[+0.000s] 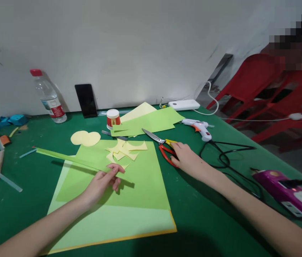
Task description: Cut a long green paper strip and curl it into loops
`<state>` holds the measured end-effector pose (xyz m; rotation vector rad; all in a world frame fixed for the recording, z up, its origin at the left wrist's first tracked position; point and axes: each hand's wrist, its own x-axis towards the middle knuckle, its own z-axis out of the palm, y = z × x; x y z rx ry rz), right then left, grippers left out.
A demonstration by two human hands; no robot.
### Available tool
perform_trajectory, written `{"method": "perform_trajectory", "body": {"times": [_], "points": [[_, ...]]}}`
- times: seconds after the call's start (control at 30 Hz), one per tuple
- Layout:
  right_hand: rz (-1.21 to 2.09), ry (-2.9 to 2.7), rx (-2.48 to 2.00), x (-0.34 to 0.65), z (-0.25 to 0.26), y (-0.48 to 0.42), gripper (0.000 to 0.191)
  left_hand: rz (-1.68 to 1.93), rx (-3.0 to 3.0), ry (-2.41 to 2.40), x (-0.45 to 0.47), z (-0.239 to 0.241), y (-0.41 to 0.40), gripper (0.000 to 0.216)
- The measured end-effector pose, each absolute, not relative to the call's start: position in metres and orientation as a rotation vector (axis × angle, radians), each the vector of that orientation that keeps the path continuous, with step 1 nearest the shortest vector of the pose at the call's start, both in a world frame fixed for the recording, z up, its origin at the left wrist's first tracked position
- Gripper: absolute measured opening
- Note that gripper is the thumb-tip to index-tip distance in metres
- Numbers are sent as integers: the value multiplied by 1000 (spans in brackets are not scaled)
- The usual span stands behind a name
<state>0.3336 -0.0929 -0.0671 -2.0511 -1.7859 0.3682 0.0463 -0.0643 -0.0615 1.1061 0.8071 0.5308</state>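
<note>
My left hand [103, 182] pinches a long narrow green paper strip [67, 159] that reaches up and left over the table. Under it lie stacked light green paper sheets [129, 200]. My right hand [187, 159] rests on the red handles of a pair of scissors [161, 144], fingers curled over them; the blades point up and left. Yellow paper scraps [125, 150] lie on the green sheet between both hands. Two yellow paper circles [85, 138] sit to the left of the scraps.
On the green table [215, 214] are a white glue gun [200, 128] with black cord, a purple tool [287, 192] at right, a small red-labelled cup [113, 117], more green sheets [151, 123], a water bottle [48, 96], a phone [86, 100], glue sticks [2, 176]. Red chairs [260, 85] stand beyond.
</note>
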Motion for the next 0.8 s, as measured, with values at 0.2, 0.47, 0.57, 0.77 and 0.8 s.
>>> {"method": "perform_trajectory", "body": {"times": [0.2, 0.47, 0.57, 0.77, 0.8], "points": [[392, -1741, -2169, 346, -78, -84, 64, 546, 1109, 787, 48, -63, -67, 27], [802, -1587, -1831, 343, -37, -102, 46, 671, 1170, 823, 41, -39, -61, 27], [1074, -1435, -1500, 317, -26, -109, 40, 772, 1181, 831, 37, -17, -54, 30], [1779, -1213, -884, 265, -13, -116, 23, 1065, 1035, 702, 38, 22, -43, 31], [1832, -1227, -802, 260, -11, -115, 24, 1087, 1000, 686, 37, 24, -41, 32]]}}
